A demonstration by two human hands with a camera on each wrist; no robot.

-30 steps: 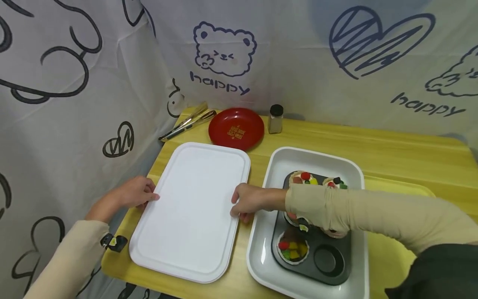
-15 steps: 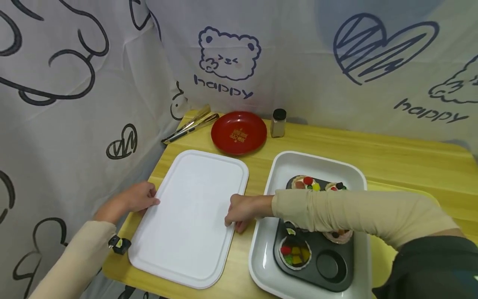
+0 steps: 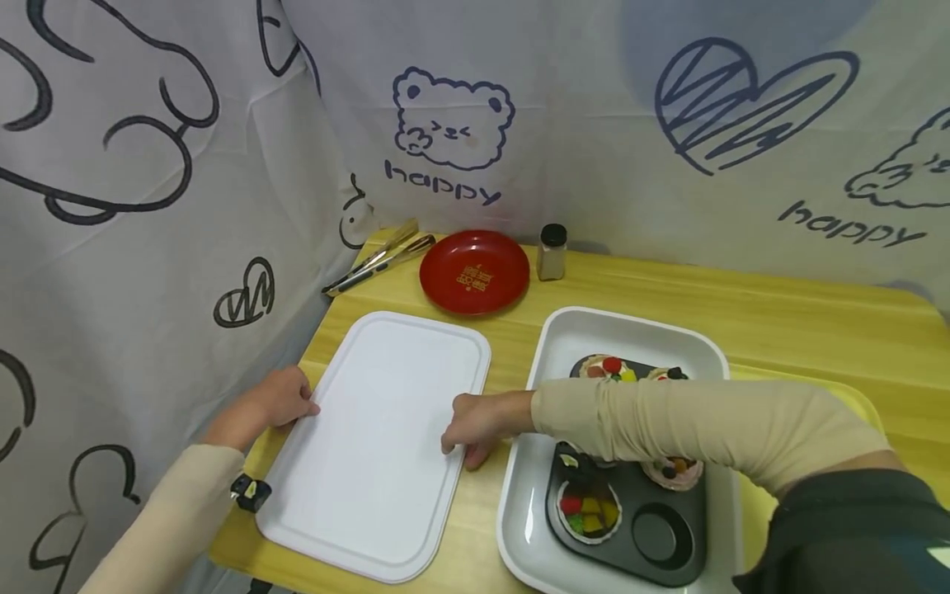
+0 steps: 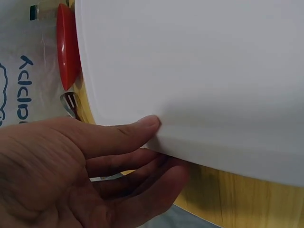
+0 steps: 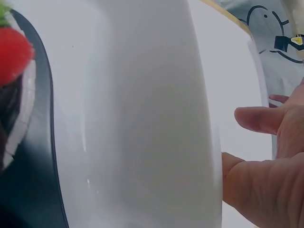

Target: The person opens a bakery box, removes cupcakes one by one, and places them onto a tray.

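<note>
A flat white tray [image 3: 378,445] with a rounded rim lies on the left of the wooden table. At its left edge my left hand [image 3: 278,398] pinches the rim; the left wrist view shows the thumb [image 4: 142,130] on top and the other fingers partly hidden beneath. My right hand [image 3: 478,425] holds the opposite edge, its fingertips partly hidden. Beside it stands a deeper white tray [image 3: 519,503] bearing a dark muffin tin [image 3: 631,528]. Several toy tarts with coloured toppings sit in the tin, one tart [image 3: 590,510] near the front; my right sleeve covers some of them.
Behind the flat tray stand a red plate [image 3: 475,272], a black-capped shaker [image 3: 552,252] and metal tongs [image 3: 378,266]. A yellow board [image 3: 831,396] lies to the right. White printed cloth [image 3: 594,148] hangs along the back and left.
The flat tray has shifted slightly toward me and to the left, widening its gap from the red plate. Both hands stay at its edges, and the view has tilted a little.
</note>
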